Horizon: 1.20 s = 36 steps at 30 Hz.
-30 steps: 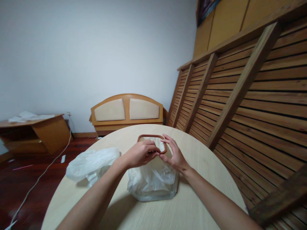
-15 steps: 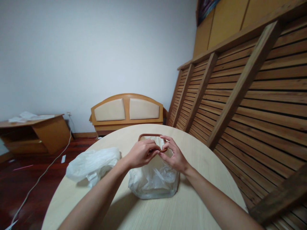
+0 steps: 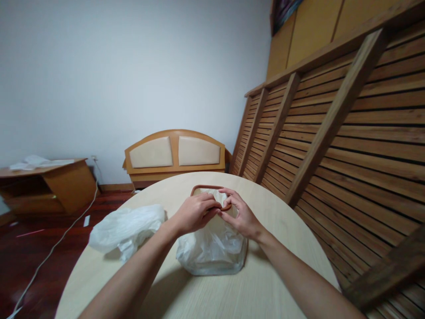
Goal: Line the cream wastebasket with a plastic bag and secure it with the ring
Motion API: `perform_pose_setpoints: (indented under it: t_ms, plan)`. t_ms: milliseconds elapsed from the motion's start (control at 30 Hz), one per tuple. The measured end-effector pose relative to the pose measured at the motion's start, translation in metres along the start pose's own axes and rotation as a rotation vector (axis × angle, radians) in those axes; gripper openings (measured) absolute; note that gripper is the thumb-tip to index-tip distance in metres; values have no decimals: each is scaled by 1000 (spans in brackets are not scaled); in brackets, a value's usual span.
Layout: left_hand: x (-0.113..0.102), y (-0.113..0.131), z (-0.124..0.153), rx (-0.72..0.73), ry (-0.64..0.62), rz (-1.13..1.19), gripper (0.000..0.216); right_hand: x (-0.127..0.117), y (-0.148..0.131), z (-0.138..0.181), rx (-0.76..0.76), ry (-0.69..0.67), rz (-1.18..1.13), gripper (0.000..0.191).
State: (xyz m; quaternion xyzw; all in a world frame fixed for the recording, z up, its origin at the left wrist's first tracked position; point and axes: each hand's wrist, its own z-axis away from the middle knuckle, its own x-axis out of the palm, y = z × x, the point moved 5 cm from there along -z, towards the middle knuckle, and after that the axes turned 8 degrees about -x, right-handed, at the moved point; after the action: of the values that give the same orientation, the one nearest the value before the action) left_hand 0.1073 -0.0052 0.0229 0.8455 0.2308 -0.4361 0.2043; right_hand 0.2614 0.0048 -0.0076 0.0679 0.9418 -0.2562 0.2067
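Note:
A small bin draped in a clear plastic bag (image 3: 212,248) stands on the round pale table (image 3: 272,283). A brown rectangular ring (image 3: 202,188) sits at its top rim. My left hand (image 3: 194,213) is closed, fingers pinching the near edge of the ring and the bag. My right hand (image 3: 241,215) meets it from the right, fingers curled and pinching the same edge. The fingertips of both hands touch over the bin's opening.
A crumpled white plastic bag (image 3: 124,228) lies on the table to the left. Slatted wooden panels (image 3: 332,133) lean along the right. A padded headboard (image 3: 174,155) stands by the far wall, a low wooden cabinet (image 3: 49,184) at left, and a white cable (image 3: 53,250) trails over the floor.
My right hand's fingers, spread over the ring a second ago, have curled in and pinched beside my left hand. The bin has barely moved.

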Motion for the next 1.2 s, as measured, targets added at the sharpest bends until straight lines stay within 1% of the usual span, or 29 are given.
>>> perform_pose_setpoints:
  t_ms: [133, 267, 367, 400, 500, 533, 567, 600, 733, 833, 1000, 1100, 1200]
  plan:
    - [1, -1, 0, 23, 12, 4, 24, 1, 1, 0, 9, 4, -12, 20]
    - [3, -2, 2, 39, 50, -15, 24, 1, 2, 0, 16, 20, -27, 22]
    - [3, -3, 3, 46, 57, -8, 24, 1, 9, 2, 33, 12, -44, 25]
    - [3, -3, 3, 46, 48, 5, 24, 1, 12, 3, 46, 9, -55, 32]
    - [-2, -3, 2, 49, -5, 48, 22, -2, 25, 7, 101, 6, -116, 73]
    - [-4, -2, 2, 51, -22, 60, 22, -3, 29, 8, 115, 3, -134, 80]
    - [-7, -2, 1, 54, -39, 72, 20, -4, 31, 8, 119, -3, -146, 79]
    - [-10, -2, 1, 55, -52, 85, 19, -6, 31, 8, 111, -7, -144, 72]
    - [-19, -3, 1, 21, -88, 143, 12, -16, 22, 4, -2, 5, -22, 34]
    - [-22, -3, 1, -7, -133, 174, 13, -21, 14, 1, -89, -3, 67, 18]
    - [-20, 2, 2, -74, -209, 160, 26, -18, 6, 0, -171, -63, 147, 11]
    - [-17, 2, 3, -92, -244, 163, 25, -14, 1, 0, -197, -85, 120, 7]
    - [-15, 0, 3, -78, -253, 191, 20, -12, -3, 0, -204, -128, 124, 9]
